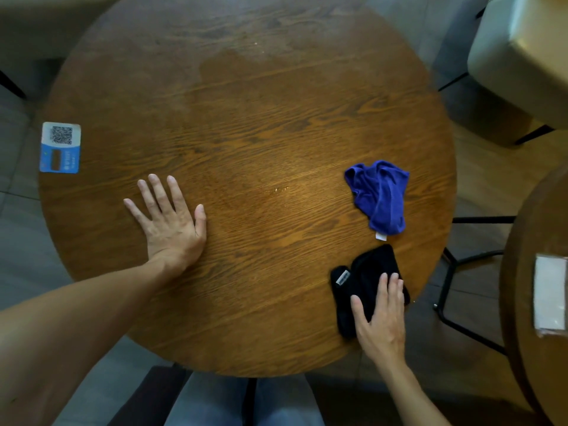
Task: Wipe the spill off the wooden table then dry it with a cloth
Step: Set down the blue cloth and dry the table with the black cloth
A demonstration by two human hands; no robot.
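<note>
Resting flat and open on the folded black cloth (pixel 365 287), your right hand (pixel 381 318) hasn't begun wiping the small wet spill (pixel 278 190) ahead-left of it.

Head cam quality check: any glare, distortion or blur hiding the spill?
Head view: wide-angle bends the round wooden table rim and the edges. Bright glare washes the far tabletop, masking the damp patch's upper edge. A small glint marks droplets mid-table. Left hand and right hand on the black cloth look sharp; the blue cloth is evenly lit.
</note>
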